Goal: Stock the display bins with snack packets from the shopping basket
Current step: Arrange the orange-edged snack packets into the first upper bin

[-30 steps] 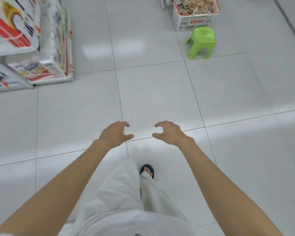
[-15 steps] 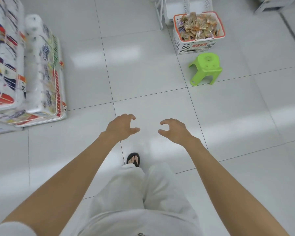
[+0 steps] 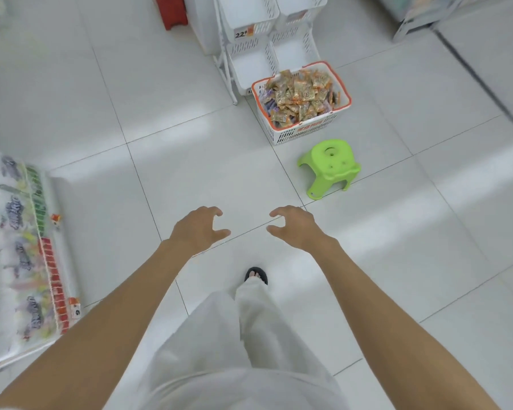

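Currently, the left hand [image 3: 197, 229] and right hand [image 3: 298, 227] hover mid-frame, fingers curled apart, holding nothing. The basket [image 3: 304, 133] of snack packets [image 3: 301, 97] sits upper centre-right, long axis running left-right, before the white bins [image 3: 249, 13].

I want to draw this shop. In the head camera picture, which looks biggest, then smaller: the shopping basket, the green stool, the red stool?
1. shopping basket
2. green stool
3. red stool, though it is farther away and cut off by the picture's edge, so its true size is unsure.
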Demonstrator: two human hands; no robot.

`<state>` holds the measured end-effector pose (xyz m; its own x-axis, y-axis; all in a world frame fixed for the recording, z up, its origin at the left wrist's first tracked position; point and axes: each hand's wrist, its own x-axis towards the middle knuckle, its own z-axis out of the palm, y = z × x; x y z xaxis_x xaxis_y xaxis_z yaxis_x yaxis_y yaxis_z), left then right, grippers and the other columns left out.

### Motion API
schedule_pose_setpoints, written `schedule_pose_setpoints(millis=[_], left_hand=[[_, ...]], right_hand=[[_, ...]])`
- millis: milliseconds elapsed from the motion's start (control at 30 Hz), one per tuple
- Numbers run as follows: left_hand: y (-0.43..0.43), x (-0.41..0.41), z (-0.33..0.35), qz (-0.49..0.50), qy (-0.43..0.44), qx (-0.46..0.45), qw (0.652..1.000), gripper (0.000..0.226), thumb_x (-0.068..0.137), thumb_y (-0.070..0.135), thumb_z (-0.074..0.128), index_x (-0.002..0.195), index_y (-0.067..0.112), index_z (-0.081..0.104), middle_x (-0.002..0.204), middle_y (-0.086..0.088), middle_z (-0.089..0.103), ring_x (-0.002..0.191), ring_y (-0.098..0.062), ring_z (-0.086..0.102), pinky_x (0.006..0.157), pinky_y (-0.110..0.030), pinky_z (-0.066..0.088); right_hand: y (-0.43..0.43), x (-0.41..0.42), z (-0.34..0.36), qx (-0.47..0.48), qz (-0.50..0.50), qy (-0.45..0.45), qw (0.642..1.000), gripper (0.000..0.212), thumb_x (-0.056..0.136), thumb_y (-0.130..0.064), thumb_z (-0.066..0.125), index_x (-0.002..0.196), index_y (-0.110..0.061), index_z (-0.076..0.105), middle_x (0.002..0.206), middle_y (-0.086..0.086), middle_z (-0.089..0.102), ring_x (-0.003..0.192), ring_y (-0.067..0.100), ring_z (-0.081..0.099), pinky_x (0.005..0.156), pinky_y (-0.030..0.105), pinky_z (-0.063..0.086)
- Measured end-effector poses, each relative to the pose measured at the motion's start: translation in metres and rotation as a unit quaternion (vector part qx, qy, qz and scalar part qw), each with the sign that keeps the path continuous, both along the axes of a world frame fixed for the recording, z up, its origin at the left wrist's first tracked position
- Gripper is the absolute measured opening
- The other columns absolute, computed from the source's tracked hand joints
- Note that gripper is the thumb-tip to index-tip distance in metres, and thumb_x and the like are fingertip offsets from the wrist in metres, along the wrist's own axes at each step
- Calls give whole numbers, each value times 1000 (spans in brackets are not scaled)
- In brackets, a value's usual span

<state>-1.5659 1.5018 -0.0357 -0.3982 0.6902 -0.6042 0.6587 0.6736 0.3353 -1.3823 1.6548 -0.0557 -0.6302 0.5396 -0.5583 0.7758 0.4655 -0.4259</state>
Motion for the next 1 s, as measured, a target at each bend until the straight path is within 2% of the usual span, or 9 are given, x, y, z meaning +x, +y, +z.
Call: schedule_pose_setpoints(millis=[167, 400, 600, 667, 800, 933, 1000], left_hand=[[109, -62, 3, -14, -10, 5, 1000, 53, 92, 48, 59, 139, 25, 46, 142, 2, 47, 127, -18, 46, 101, -35, 40], [270, -162, -26, -50, -15, -6, 999, 55, 91, 47, 61, 139, 23, 46, 140, -1, 47, 126, -20, 47, 100, -35, 41], [408, -227, -39, -131, -12, -43, 990, 57, 93, 47, 60, 141, 22, 43, 141, -2, 48, 120, -22, 54, 97, -37, 44], [449, -242, -39, -162, -1, -60, 985, 58, 93, 47, 59, 142, 21, 42, 141, -2, 48, 122, -22, 52, 98, -38, 44], [528, -268, -54, -161, -1, -71, 984, 59, 94, 49, 58, 143, 21, 42, 143, -2, 47, 127, -22, 48, 101, -38, 43], [597, -292, -74, -142, -18, -55, 988, 58, 93, 48, 58, 143, 21, 42, 144, -1, 48, 131, -21, 46, 102, -35, 40], [630, -307, -79, -133, -19, -42, 990, 56, 94, 47, 58, 141, 22, 44, 140, -2, 51, 128, -21, 48, 97, -33, 40]], right_hand=[[95, -58, 1, 1, -11, -21, 1000, 41, 91, -44, 60, 128, -26, 58, 129, 1, 59, 122, 21, 50, 106, 38, 33], [240, -148, -21, 14, -53, -28, 998, 43, 90, -44, 61, 129, -27, 58, 131, 1, 57, 125, 21, 49, 109, 41, 31], [357, -214, -34, -8, -98, -33, 995, 43, 89, -44, 62, 129, -27, 58, 132, 0, 58, 124, 21, 51, 108, 41, 34], [391, -229, -38, -24, -110, -28, 993, 44, 89, -44, 62, 129, -27, 57, 134, 0, 57, 125, 21, 50, 109, 43, 34], [465, -253, -48, -28, -110, -18, 993, 47, 90, -42, 62, 133, -26, 55, 138, -1, 54, 129, 21, 47, 111, 45, 32], [541, -282, -65, -20, -47, -50, 997, 34, 89, -38, 60, 119, -23, 61, 125, 3, 60, 122, 24, 51, 109, 48, 32], [576, -298, -76, -24, -38, -51, 998, 25, 86, -39, 61, 109, -31, 59, 123, 3, 61, 121, 24, 52, 109, 51, 33]])
